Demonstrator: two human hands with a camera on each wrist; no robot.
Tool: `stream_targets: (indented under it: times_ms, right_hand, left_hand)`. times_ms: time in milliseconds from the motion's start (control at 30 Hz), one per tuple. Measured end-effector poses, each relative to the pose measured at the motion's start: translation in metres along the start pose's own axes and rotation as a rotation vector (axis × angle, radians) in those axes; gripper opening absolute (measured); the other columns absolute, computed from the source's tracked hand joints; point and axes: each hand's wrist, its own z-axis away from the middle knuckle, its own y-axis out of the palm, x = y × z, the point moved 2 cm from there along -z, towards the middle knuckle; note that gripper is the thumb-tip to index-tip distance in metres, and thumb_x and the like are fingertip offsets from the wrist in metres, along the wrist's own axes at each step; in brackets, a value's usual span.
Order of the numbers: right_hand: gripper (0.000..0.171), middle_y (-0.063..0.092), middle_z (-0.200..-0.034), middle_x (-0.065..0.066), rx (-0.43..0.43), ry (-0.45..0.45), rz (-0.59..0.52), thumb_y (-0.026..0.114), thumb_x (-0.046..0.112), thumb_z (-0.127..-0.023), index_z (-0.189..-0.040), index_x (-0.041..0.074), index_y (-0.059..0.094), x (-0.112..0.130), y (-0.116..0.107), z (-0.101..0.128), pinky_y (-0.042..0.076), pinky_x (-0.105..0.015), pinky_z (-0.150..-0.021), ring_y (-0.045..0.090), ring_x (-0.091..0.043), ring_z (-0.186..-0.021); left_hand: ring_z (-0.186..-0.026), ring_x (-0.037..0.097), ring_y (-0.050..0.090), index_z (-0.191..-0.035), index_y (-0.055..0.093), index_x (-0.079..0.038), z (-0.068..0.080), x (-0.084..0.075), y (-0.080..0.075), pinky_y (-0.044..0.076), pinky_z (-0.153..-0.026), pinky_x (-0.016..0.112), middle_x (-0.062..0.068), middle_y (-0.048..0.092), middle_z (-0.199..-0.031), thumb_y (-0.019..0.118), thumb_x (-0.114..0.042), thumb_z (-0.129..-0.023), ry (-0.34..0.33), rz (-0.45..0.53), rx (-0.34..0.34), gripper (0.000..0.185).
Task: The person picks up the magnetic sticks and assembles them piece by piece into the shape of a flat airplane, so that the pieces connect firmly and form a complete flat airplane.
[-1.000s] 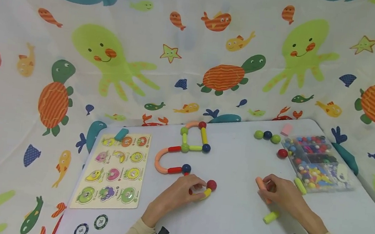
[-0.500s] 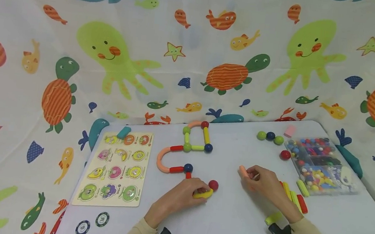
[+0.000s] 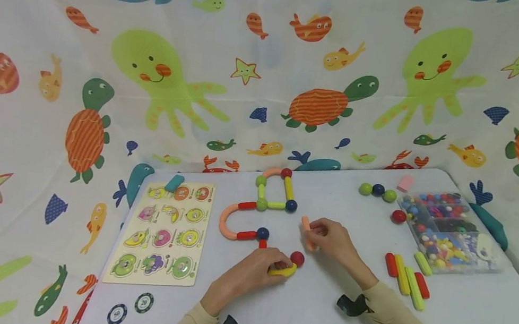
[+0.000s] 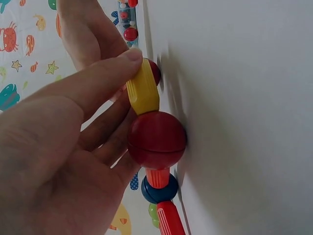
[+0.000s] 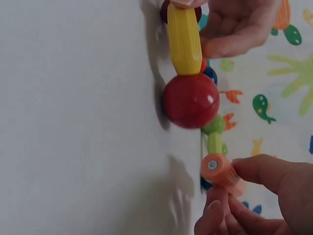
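Observation:
My left hand (image 3: 254,265) pinches a yellow rod (image 3: 281,271) low over the table. One end of the rod meets a red ball (image 3: 297,258). Another red ball (image 4: 156,140) joins its other end in the left wrist view; my hand hides that one from the head view. From there a red rod (image 4: 157,177) leads to a blue ball (image 3: 262,233) of the chain. Just right of the first red ball, my right hand (image 3: 334,241) pinches a curved peach rod (image 3: 306,225) between thumb and fingers. A round metal disc shows on the rod's end (image 5: 212,165).
Linked rods and balls form a square behind a peach curve (image 3: 228,221). A fruit puzzle board (image 3: 155,278) lies left, two chips (image 3: 144,303) before it. At right are loose rods (image 3: 402,274), balls (image 3: 378,190) and a clear bead box (image 3: 463,268).
My right hand has carried the curved peach rod left, from beside the loose rods to close by the red ball. My left hand keeps the yellow rod, which now shows more fully.

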Motion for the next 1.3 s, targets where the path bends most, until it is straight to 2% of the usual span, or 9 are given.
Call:
stream_targets:
  times_ms: [233,400,833,1133,1300]
  right_hand:
    - [0.033,0.071,-0.096,-0.008,-0.009,0.061,-0.041,0.073,0.028,-0.092,-0.112,0.002,0.069,0.008,0.017,-0.002,0.049,-0.025,-0.064,0.060,-0.017,-0.080]
    - [0.033,0.071,-0.092,-0.007,-0.005,0.072,-0.036,0.072,0.028,-0.092,-0.112,0.002,0.069,0.012,0.023,0.000,0.049,-0.024,-0.063,0.060,-0.016,-0.076]
    - [0.034,0.072,-0.091,-0.005,0.018,0.046,-0.027,0.071,0.028,-0.092,-0.113,0.001,0.068,0.010,0.025,0.005,0.050,-0.026,-0.062,0.060,-0.014,-0.072]
    - [0.032,0.069,-0.083,-0.003,0.074,0.099,-0.041,0.072,0.027,-0.093,-0.112,0.002,0.068,0.012,0.024,0.011,0.049,-0.026,-0.061,0.059,-0.016,-0.069]
    - [0.030,0.067,-0.080,-0.002,0.097,0.092,-0.018,0.072,0.026,-0.092,-0.110,0.002,0.069,0.014,0.024,0.014,0.049,-0.027,-0.061,0.058,-0.017,-0.068]
  left_hand:
    - [-0.093,-0.004,0.061,-0.122,0.071,-0.015,0.000,0.000,-0.001,0.053,-0.089,0.016,-0.009,0.071,-0.107,0.079,-0.017,-0.089,0.014,0.000,0.004,0.033]
    - [-0.093,-0.003,0.061,-0.121,0.071,-0.016,0.001,0.000,-0.001,0.053,-0.088,0.016,-0.009,0.071,-0.107,0.079,-0.017,-0.089,0.022,-0.012,0.010,0.033]
    - [-0.093,-0.002,0.060,-0.122,0.071,-0.017,0.001,0.000,-0.003,0.053,-0.089,0.016,-0.009,0.071,-0.106,0.080,-0.018,-0.088,0.018,-0.010,0.031,0.035]
    - [-0.095,0.002,0.063,-0.123,0.071,-0.016,0.002,0.001,-0.002,0.053,-0.088,0.018,-0.007,0.071,-0.107,0.081,-0.022,-0.087,0.041,0.001,0.016,0.037]
    - [-0.096,0.004,0.063,-0.122,0.071,-0.017,0.002,0.001,-0.003,0.053,-0.088,0.019,-0.006,0.072,-0.107,0.081,-0.025,-0.088,0.031,0.021,0.007,0.037]
